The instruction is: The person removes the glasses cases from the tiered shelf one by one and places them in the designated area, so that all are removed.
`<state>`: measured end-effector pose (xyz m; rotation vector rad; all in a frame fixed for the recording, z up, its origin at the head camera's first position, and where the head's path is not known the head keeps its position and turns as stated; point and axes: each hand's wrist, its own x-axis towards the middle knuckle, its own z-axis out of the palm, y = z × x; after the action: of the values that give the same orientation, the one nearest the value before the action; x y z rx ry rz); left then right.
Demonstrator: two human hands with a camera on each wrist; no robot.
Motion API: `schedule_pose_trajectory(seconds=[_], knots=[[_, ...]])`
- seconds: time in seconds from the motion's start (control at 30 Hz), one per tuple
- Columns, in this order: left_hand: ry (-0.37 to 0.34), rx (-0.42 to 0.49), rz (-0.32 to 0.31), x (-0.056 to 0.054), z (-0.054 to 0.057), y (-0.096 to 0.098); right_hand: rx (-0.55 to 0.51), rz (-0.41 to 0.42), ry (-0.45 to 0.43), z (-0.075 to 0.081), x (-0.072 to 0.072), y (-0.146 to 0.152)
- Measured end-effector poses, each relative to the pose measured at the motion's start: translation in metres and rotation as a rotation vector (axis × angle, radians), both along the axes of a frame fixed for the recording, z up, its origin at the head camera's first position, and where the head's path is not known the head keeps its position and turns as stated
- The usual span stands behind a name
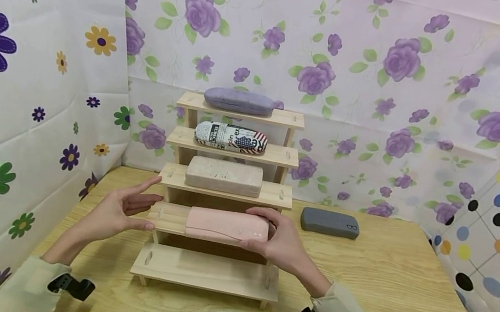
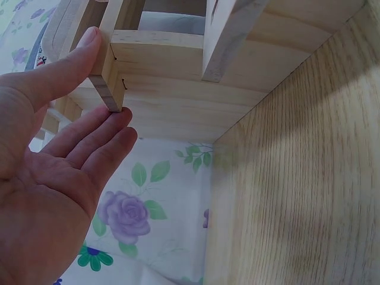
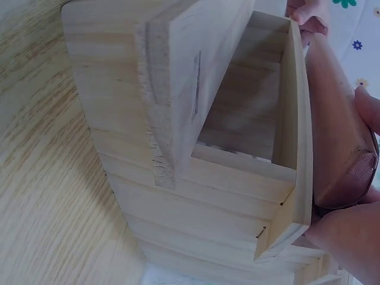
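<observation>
A pink glasses case (image 1: 227, 226) lies lengthwise on the second-lowest step of the wooden tiered rack (image 1: 206, 269). My right hand (image 1: 283, 241) grips its right end, thumb at the front and fingers over the back. The right wrist view shows the case (image 3: 335, 124) along the step board, with part of that hand (image 3: 350, 237) around its end. At the left end of the same step is my left hand (image 1: 125, 210), fingers fairly straight. In the left wrist view, the hand's (image 2: 59, 142) thumb and fingertips are on either side of the board end.
Higher steps hold a whitish case (image 1: 224, 176), a newsprint-patterned case (image 1: 230, 137) and a purple-grey case (image 1: 239, 101). A dark grey case (image 1: 329, 223) lies on the wooden table (image 1: 371, 287) right of the rack. Patterned cloth walls (image 1: 362, 86) surround the table.
</observation>
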<state>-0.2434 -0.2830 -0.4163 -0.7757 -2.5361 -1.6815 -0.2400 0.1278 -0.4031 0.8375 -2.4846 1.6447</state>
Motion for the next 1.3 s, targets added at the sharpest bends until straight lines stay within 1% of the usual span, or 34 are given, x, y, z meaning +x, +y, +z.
schedule_pose_trajectory(seconds=[0.27, 0.63, 0.77, 1.07, 1.3], knots=[[-0.001, 0.005, -0.006, 0.0, -0.001, -0.001, -0.034, 0.005, 0.001, 0.002, 0.003, 0.007], [0.008, 0.006, -0.009, 0.0, -0.001, 0.0, -0.016, 0.021, 0.022, 0.006, 0.008, 0.018], [0.007, 0.004, -0.006, 0.0, -0.001, 0.0, -0.012, 0.012, 0.022, 0.006, 0.009, 0.025], [0.003, -0.003, -0.002, 0.0, -0.001, 0.0, -0.01, 0.025, 0.001, 0.009, 0.013, 0.042], [0.012, -0.003, -0.003, 0.0, 0.0, 0.0, -0.019, 0.031, 0.013, 0.01, 0.015, 0.056]])
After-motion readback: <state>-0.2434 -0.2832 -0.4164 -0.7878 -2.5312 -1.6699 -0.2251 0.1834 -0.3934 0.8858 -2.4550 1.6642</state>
